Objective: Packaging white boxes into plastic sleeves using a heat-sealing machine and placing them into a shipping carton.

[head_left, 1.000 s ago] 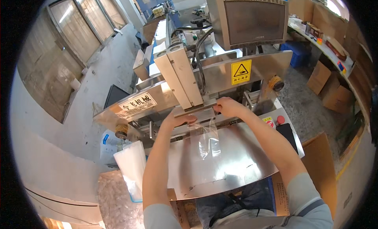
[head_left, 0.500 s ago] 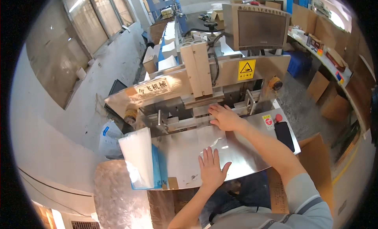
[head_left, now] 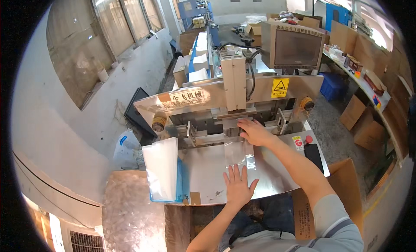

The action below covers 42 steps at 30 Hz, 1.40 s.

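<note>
Factory floor, steel machine table [head_left: 203,174] under sealing head. Since half second ago: left hand [head_left: 237,185] slid up, now flat, fingers spread, pinning near edge of clear plastic bag [head_left: 238,151]. Right hand [head_left: 255,132] unmoved, palm down on bag's far end at machine slot. Bag flattened, looks ready for feeding.

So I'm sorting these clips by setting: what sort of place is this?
Most likely a small factory packing floor: a steel bagging machine with a screen, a stack of clear bags and cardboard boxes along the wall.
</note>
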Available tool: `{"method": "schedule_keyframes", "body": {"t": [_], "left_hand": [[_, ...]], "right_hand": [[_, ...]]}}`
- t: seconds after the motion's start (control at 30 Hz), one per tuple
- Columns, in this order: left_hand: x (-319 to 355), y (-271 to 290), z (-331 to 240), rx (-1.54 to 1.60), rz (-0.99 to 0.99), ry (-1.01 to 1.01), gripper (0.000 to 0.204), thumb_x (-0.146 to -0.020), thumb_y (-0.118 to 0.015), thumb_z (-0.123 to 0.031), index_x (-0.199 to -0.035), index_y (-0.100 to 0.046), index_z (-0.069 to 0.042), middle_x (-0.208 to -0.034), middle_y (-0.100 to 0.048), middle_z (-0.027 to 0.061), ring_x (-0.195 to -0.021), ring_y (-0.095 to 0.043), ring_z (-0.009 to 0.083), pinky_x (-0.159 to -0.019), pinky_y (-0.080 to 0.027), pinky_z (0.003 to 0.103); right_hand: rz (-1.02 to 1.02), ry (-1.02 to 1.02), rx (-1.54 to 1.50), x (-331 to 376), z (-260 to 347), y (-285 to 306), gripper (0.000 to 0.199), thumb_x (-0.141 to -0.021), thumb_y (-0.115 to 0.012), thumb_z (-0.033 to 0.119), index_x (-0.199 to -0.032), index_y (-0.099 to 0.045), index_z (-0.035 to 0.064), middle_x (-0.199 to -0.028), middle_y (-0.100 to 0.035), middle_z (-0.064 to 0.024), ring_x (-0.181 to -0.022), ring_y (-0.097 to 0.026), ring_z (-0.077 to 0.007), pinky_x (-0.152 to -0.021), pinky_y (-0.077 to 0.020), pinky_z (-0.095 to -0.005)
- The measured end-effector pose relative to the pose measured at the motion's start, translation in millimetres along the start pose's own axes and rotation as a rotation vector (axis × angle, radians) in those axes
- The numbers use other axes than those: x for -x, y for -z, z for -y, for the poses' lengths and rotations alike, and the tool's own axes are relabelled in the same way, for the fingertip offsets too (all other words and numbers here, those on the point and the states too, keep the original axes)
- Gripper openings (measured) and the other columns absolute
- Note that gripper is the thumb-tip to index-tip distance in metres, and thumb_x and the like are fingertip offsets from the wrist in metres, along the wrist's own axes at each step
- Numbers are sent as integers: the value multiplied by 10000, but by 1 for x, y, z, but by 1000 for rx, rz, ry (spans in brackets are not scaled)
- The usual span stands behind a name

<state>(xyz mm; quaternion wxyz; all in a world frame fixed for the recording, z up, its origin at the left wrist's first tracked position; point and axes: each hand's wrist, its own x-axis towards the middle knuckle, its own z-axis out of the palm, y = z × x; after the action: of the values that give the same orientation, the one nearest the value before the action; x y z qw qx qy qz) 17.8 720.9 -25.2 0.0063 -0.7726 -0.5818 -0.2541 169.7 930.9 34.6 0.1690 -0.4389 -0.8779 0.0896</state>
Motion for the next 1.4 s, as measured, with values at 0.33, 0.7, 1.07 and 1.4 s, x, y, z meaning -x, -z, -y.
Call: {"method": "schedule_keyframes", "body": {"t": [0.33, 0.7, 1.07, 1.4], "left_hand": [[2, 5, 3, 320, -119, 144, 728, -883, -727, -355, -1391, -424, 69, -1440, -392, 314, -1373, -337, 516, -1133, -252, 623], [2, 6, 7, 292, -324, 190, 754, -924, -669, -301, -1447, -311, 107, -1495, -290, 347, -1410, -233, 550, -1155, -197, 624], [5, 7, 13, 393, -294, 244, 746, -941, -639, -269, -1465, -279, 122, -1523, -268, 356, -1417, -247, 540, -1172, -205, 568], [-55, 19, 30, 939, -150, 545, 770, -1048, -482, -392, -1534, -153, 106, -1594, -212, 310, -1497, -228, 367, -1211, -205, 411]], "right_hand": [[-123, 22, 1, -20, -3, 9, 440, -985, -548, 253, -1367, -505, 37, -1320, -591, -206, -1291, -513, -370, -1097, -368, -518], [54, -42, 152, -31, -6, 17, 510, -1031, -436, 350, -1433, -448, 37, -1414, -519, -257, -1353, -457, -412, -1148, -320, -533], [-223, -350, -825, 116, 37, 0, 610, -1028, -541, 311, -1495, -363, -40, -1505, -445, -241, -1406, -429, -327, -1154, -335, -386], [-290, -450, -1188, 135, 35, -41, 665, -1027, -559, 348, -1511, -334, -49, -1543, -400, -224, -1418, -415, -295, -1159, -329, -364]]}}
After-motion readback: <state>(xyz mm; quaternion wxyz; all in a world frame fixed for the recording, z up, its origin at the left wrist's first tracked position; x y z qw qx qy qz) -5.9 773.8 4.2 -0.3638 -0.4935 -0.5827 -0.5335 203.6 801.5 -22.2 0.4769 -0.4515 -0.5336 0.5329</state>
